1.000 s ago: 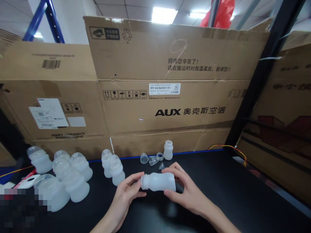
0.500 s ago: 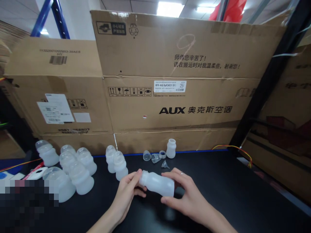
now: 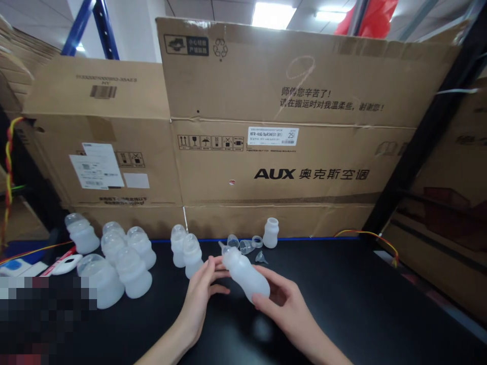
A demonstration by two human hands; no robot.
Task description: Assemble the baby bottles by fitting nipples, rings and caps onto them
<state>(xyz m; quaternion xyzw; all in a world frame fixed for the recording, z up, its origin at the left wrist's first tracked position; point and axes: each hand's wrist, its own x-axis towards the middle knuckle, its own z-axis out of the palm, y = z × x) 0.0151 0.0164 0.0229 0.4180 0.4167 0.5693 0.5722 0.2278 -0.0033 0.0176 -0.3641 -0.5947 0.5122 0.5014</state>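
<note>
I hold a translucent white plastic bottle [image 3: 245, 274] over the black tabletop [image 3: 342, 294], tilted with its neck up and to the left. My right hand [image 3: 283, 309] cups its base and lower body from below. My left hand [image 3: 201, 294] pinches the neck end with fingertips. Just behind the bottle lie small clear parts: two caps [image 3: 239, 244], a ring [image 3: 257, 241] and a small nipple piece [image 3: 261, 257]. An open, uncapped bottle [image 3: 270, 232] stands upright beside them at the foot of the cardboard.
Several capped bottles [image 3: 125, 258] stand at the left, two more [image 3: 185, 251] nearer the middle. Large cardboard boxes [image 3: 274, 152] wall the back. A black post [image 3: 418, 137] rises at right, with red-yellow wires [image 3: 365, 234] by its foot. A blurred patch covers the lower left.
The bottle has swung from lying nearly level to tilted neck-up, and moved slightly left. My right hand slid under its base; my left stays at the neck. The camera shifted a little.
</note>
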